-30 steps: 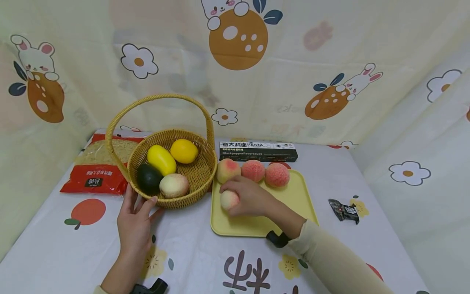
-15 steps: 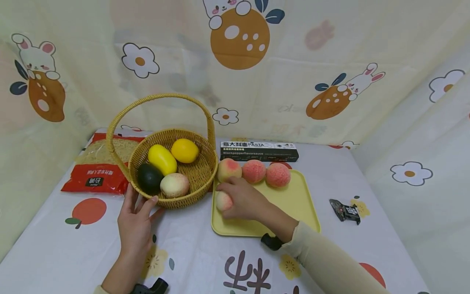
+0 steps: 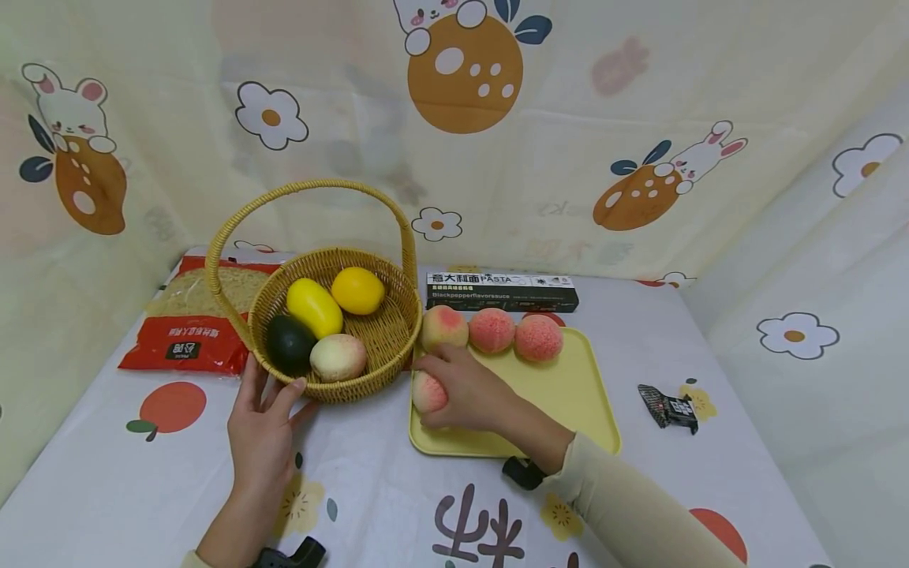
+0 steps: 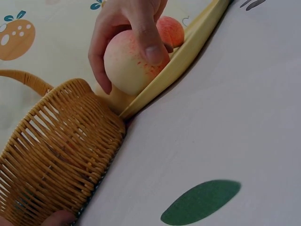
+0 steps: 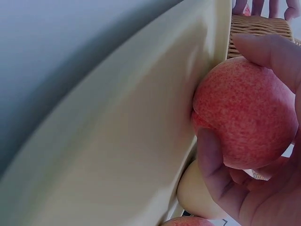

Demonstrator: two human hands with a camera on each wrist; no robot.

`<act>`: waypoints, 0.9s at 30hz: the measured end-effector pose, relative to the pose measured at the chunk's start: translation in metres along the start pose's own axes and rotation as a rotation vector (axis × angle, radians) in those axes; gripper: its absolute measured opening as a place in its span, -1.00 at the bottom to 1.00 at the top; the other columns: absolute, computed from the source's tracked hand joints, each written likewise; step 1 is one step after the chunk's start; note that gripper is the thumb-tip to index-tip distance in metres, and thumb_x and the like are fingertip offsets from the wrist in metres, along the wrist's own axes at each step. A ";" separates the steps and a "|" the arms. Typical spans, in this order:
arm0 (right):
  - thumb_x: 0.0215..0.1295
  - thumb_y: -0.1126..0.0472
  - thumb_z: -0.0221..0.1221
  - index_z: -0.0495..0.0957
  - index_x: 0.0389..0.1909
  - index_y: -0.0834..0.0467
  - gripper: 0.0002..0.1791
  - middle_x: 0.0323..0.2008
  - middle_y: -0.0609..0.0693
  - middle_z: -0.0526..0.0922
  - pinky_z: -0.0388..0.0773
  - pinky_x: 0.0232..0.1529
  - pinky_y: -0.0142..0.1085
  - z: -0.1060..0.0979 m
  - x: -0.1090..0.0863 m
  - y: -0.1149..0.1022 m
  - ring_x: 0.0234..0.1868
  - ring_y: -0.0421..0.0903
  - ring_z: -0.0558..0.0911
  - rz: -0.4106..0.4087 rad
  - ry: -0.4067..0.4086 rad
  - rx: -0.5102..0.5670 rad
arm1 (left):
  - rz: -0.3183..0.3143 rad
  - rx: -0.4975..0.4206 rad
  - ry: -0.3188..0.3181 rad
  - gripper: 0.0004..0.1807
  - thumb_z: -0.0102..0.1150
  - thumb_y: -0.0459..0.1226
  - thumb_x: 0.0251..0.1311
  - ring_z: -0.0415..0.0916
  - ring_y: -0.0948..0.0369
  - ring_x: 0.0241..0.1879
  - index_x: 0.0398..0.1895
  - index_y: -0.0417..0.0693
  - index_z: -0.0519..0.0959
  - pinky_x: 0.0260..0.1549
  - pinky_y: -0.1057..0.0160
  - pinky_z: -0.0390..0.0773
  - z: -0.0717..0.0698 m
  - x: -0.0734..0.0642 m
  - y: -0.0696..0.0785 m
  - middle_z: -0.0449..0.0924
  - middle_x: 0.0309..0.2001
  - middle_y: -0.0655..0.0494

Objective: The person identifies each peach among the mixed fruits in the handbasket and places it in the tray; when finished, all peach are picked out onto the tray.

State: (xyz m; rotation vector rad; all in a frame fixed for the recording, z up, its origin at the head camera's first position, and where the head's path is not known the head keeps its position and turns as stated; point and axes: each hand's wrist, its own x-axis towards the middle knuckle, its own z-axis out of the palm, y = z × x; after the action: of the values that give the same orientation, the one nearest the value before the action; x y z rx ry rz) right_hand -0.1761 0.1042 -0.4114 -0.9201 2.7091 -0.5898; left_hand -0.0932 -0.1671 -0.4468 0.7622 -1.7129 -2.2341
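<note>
My right hand (image 3: 469,394) grips a pale pink peach (image 3: 429,393) at the left side of the yellow tray (image 3: 554,406). In the right wrist view, its thumb and fingers curl round the peach (image 5: 247,113), which touches the tray. My left hand (image 3: 263,434) holds the near side of the wicker basket (image 3: 383,386), with a fingertip at the rim. Inside the basket lie a dark green avocado-like fruit (image 3: 289,345), two yellow lemon-like fruits, one long (image 3: 314,308) and one rounder (image 3: 358,290), and a pale peach (image 3: 338,357). Several peaches line the tray's back edge, including a red one (image 3: 538,338).
A black pasta box (image 3: 502,293) stands behind the tray. To the left, a red and clear food bag (image 3: 188,343) lies partly behind the basket. A small black wrapped packet (image 3: 669,409) is at the right. The basket's tall handle (image 3: 312,185) arches over it.
My right hand has moved a little left along the tray with the peach, and more of the peach's pink side shows. The left hand and basket stay in place.
</note>
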 end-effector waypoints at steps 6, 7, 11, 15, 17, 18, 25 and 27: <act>0.03 -0.01 0.55 0.57 0.33 -0.06 -0.23 0.36 0.14 0.50 0.61 0.25 -0.04 -0.002 -0.001 -0.002 0.27 0.08 0.50 0.007 -0.002 0.009 | 0.000 0.000 0.004 -0.09 0.24 -0.27 0.48 0.16 0.13 0.66 0.64 0.72 0.03 0.08 0.05 0.69 0.001 0.000 0.001 0.01 0.71 0.41; 0.03 -0.02 0.56 0.57 0.33 -0.06 -0.23 0.37 0.14 0.50 0.60 0.26 -0.03 -0.002 -0.002 -0.002 0.28 0.08 0.50 0.009 0.000 0.014 | 0.000 0.001 0.006 -0.09 0.24 -0.27 0.48 0.16 0.13 0.66 0.64 0.72 0.04 0.08 0.06 0.69 0.001 -0.001 0.002 0.01 0.71 0.40; 0.03 -0.04 0.56 0.57 0.34 -0.08 -0.22 0.37 0.13 0.50 0.61 0.27 -0.01 -0.006 -0.004 0.000 0.27 0.07 0.51 0.009 0.019 0.044 | 0.000 -0.002 0.010 -0.10 0.25 -0.26 0.47 0.17 0.10 0.66 0.63 0.72 0.06 0.08 0.08 0.68 0.002 -0.002 0.003 0.02 0.71 0.39; 0.05 -0.04 0.56 0.56 0.37 -0.01 -0.19 0.34 0.08 0.56 0.58 0.33 0.01 -0.012 -0.007 0.004 0.28 0.04 0.54 0.013 0.041 0.105 | 0.004 -0.002 0.013 -0.11 0.25 -0.26 0.48 0.17 0.10 0.66 0.62 0.73 0.06 0.07 0.08 0.68 0.002 -0.002 0.003 0.02 0.71 0.39; 0.07 -0.01 0.56 0.54 0.39 0.06 -0.18 0.34 0.06 0.59 0.57 0.35 0.01 -0.017 -0.009 0.008 0.27 0.04 0.57 0.015 0.049 0.169 | 0.006 -0.003 0.014 -0.11 0.25 -0.26 0.47 0.17 0.10 0.65 0.62 0.73 0.07 0.07 0.08 0.69 0.002 -0.002 0.002 0.03 0.71 0.40; 0.07 0.01 0.55 0.54 0.39 0.08 -0.18 0.34 0.05 0.60 0.58 0.35 0.01 -0.019 -0.011 0.010 0.26 0.04 0.59 0.011 0.055 0.204 | 0.007 -0.001 0.014 -0.10 0.25 -0.27 0.48 0.17 0.10 0.65 0.62 0.73 0.06 0.07 0.08 0.69 0.002 -0.001 0.002 0.03 0.71 0.40; 0.16 0.04 0.55 0.53 0.38 0.08 -0.24 0.26 0.08 0.66 0.73 0.07 -0.10 -0.033 -0.023 0.033 0.18 0.06 0.67 0.062 0.114 0.462 | 0.011 0.003 0.008 -0.09 0.25 -0.27 0.48 0.17 0.13 0.65 0.63 0.74 0.05 0.06 0.05 0.69 0.001 -0.001 0.000 0.02 0.71 0.41; 0.21 0.09 0.52 0.52 0.38 0.09 -0.28 0.26 0.14 0.65 0.73 0.00 -0.18 -0.036 -0.026 0.038 0.16 0.07 0.67 0.087 0.139 0.580 | 0.013 0.000 0.005 -0.10 0.25 -0.27 0.48 0.17 0.13 0.65 0.62 0.74 0.05 0.06 0.05 0.69 0.001 0.000 0.000 0.02 0.71 0.42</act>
State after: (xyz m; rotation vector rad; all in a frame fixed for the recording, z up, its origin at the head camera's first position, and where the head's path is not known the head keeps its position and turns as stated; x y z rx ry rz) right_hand -0.1878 0.1589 -0.3943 -0.6192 2.4381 -1.3632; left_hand -0.0932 -0.1663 -0.4470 0.7543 -1.7111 -2.2213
